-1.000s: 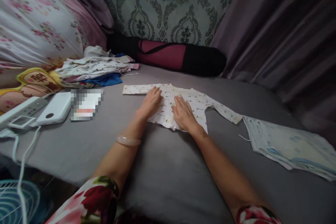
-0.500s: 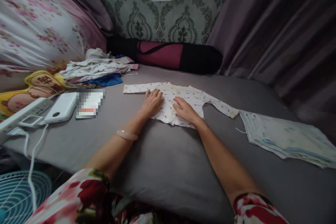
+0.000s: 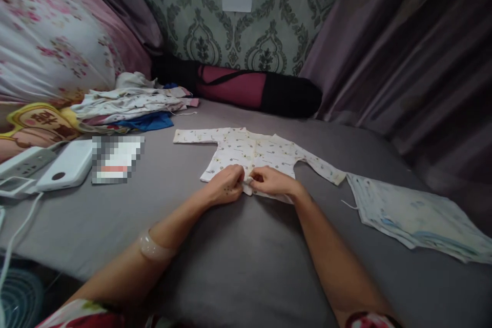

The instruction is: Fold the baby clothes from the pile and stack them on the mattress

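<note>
Shirt (image 3: 255, 152) laid flat in front of the long bag (image 3: 231, 85), sleeves (image 3: 196, 136) spread, probably so the body lies smooth. Hem (image 3: 248, 191) pinched mid-front by left hand (image 3: 226, 186) and right hand (image 3: 275, 182), both grips nearly closed on cloth, likely so edges are held together.

Open grey sheet (image 3: 146, 215) is left between the power bank (image 3: 67, 164) and the spread shirt (image 3: 253, 151); on the right, passage is blocked by folded cloths (image 3: 418, 212) (touched by a sleeve), and behind by a long bag (image 3: 234, 86).
</note>
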A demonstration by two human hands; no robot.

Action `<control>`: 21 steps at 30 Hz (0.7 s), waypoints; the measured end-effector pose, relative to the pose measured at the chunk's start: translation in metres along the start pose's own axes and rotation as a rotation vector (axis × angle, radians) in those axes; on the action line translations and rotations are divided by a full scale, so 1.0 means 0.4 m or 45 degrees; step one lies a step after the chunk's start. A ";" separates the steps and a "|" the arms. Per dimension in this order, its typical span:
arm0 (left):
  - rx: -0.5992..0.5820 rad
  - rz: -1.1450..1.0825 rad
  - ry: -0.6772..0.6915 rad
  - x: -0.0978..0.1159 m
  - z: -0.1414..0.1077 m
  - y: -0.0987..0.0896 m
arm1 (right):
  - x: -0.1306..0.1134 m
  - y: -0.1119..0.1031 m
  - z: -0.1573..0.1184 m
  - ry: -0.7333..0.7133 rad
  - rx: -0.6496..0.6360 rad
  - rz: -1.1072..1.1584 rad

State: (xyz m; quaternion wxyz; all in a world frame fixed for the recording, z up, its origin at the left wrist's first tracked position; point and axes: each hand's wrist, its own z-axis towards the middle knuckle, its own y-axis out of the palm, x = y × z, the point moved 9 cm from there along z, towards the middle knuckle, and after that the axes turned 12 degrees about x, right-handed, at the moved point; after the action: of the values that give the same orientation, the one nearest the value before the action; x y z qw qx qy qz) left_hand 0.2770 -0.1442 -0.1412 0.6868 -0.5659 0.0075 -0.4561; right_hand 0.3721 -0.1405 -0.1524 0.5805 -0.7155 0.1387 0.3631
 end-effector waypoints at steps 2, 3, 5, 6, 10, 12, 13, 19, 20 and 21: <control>-0.065 0.003 0.015 0.010 -0.003 -0.008 | 0.023 0.007 0.002 0.103 -0.090 0.208; -0.094 0.009 0.030 0.016 -0.005 -0.011 | 0.031 0.008 0.000 0.146 -0.122 0.303; -0.135 0.028 0.089 0.031 -0.009 -0.012 | 0.038 0.001 -0.002 0.183 -0.123 0.429; -0.148 0.035 0.126 0.039 -0.011 -0.011 | 0.039 -0.005 -0.002 0.180 -0.104 0.465; -0.178 0.037 0.215 0.053 -0.016 0.003 | 0.041 -0.026 -0.003 0.182 -0.043 0.525; -0.207 0.055 0.266 0.061 -0.018 0.011 | 0.039 -0.030 -0.003 0.176 -0.048 0.540; -0.219 0.073 0.297 0.066 -0.019 0.014 | 0.038 -0.031 -0.003 0.172 -0.054 0.552; -0.173 0.157 0.359 0.093 -0.015 -0.004 | 0.023 -0.039 -0.008 0.164 -0.082 0.625; -0.172 0.163 0.364 0.096 -0.015 -0.006 | 0.018 -0.039 -0.009 0.155 -0.087 0.634; -0.179 0.168 0.368 0.098 -0.016 -0.006 | 0.013 -0.040 -0.009 0.146 -0.088 0.647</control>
State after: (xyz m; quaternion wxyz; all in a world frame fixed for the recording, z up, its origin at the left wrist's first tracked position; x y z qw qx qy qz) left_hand 0.2950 -0.1740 -0.1216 0.6656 -0.5394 0.1754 -0.4849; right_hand 0.3870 -0.1383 -0.1440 0.4372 -0.6966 0.3341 0.4604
